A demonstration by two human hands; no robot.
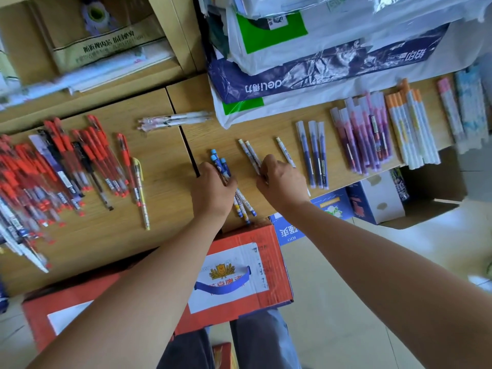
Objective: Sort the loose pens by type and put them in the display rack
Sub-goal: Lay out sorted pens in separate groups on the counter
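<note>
Your left hand [213, 189] grips the blue-capped pens [219, 162] | your right hand [282, 182] pinches the white pens [249, 151], fingers curled | wooden counter [159, 187] underneath

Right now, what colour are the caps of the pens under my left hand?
Light blue caps, clearest in the head view.

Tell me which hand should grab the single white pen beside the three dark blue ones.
Right. The right hand lies over the lone white pen, its fingers curled on the white pair beside it. The left hand is further off and grips the blue-cap pens.
</note>
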